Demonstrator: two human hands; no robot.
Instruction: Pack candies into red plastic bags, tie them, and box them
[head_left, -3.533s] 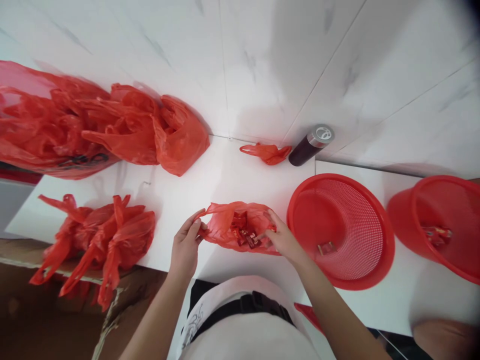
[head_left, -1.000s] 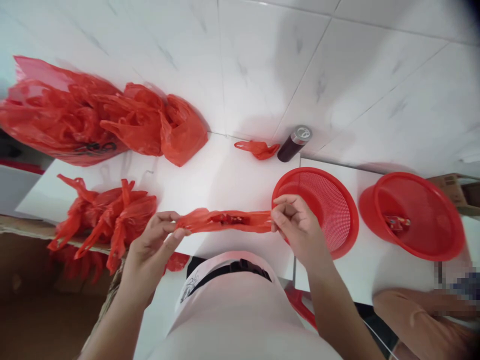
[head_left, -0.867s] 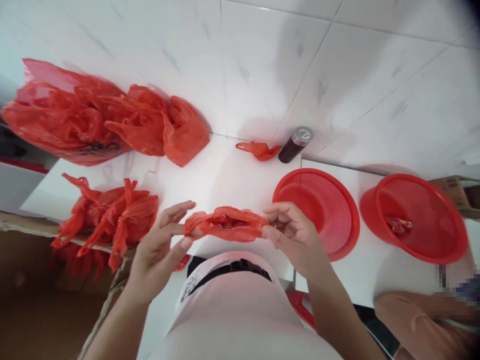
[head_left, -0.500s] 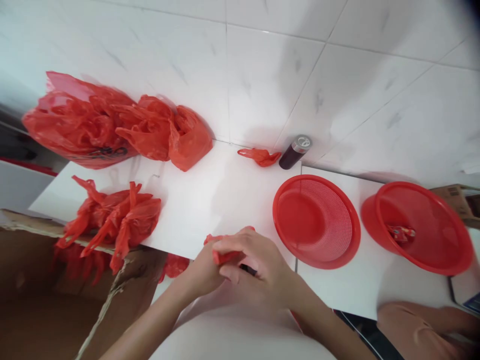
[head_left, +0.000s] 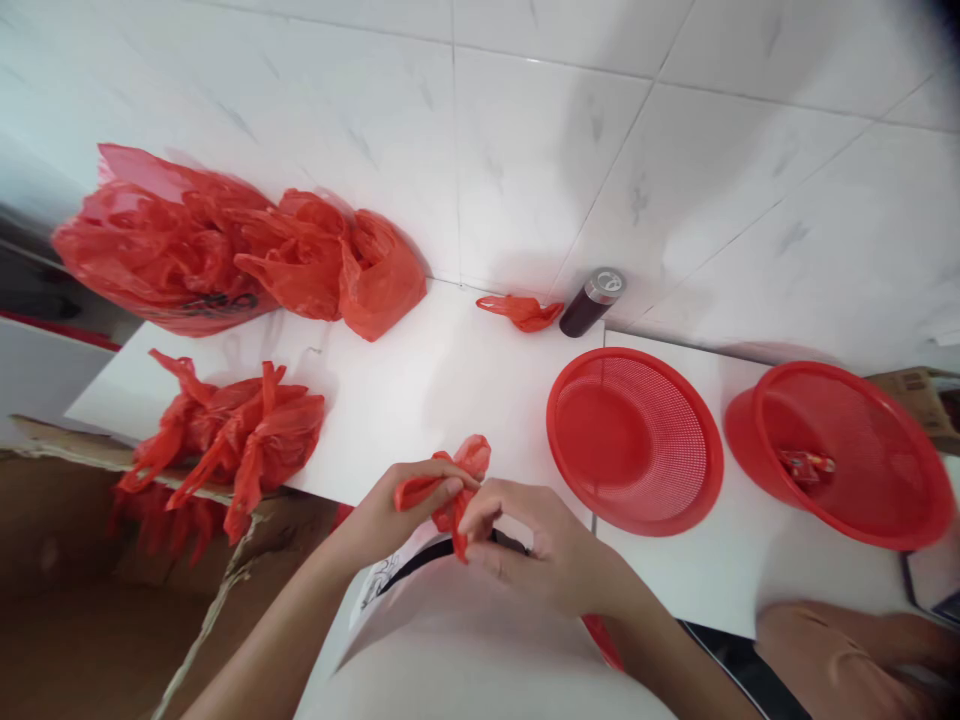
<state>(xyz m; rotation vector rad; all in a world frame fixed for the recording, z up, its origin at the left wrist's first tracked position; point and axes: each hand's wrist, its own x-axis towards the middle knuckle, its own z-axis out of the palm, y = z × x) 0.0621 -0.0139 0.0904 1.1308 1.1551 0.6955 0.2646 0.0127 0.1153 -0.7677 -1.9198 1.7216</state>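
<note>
Indoors | white table (head_left: 390, 400) | veined tile wall (head_left: 517, 150) | left hand (head_left: 396, 508) holding red bag (head_left: 472, 458)

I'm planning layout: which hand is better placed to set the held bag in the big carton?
Likely the left hand: it pinches the bag and is nearer that carton; the right hand is farther off.

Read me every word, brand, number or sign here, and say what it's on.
None can be read for certain.
Large red bag: black marks, illegible.
Flask lid: pale round emblem, no readable word.
White garment: dark script, too blurred.
Wrappers in the far-right basket: too small.
Box at right edge: marks too small.
Held red bag: no print visible.
</note>
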